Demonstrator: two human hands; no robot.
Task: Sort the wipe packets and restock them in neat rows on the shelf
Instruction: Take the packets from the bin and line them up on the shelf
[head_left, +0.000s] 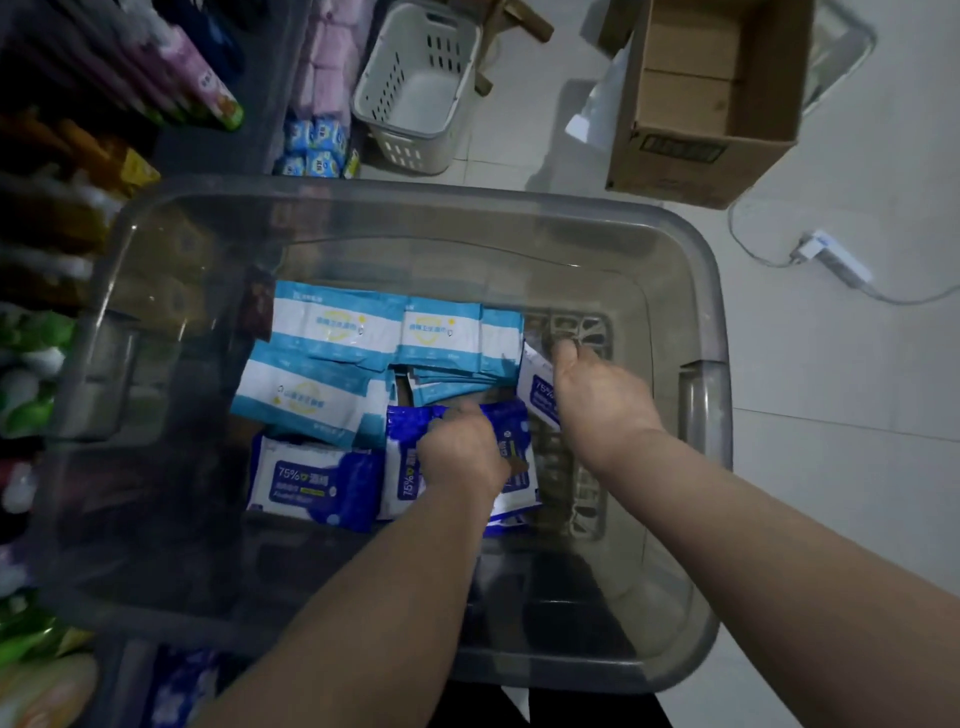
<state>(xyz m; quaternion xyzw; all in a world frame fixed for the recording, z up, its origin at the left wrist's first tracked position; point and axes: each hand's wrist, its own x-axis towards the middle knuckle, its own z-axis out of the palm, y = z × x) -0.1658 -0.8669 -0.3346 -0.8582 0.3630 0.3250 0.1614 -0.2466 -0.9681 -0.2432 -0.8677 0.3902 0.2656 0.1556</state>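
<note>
Fingers of my left hand (462, 457) curl round a dark blue packet (408, 467), right hand (597, 395) pinches a white packet (535, 395) nearer the tub's (696, 400) right wall.

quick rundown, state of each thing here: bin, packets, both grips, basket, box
clear bin, lid off, partly filled
light blue packets, lying flat in the bin, overlapping
flat dark blue packet, lying in the bin, untouched
left grip, curled round the held dark blue packet
right grip, pinching the white and blue packet
white basket, upright, empty
cardboard box, open
</note>
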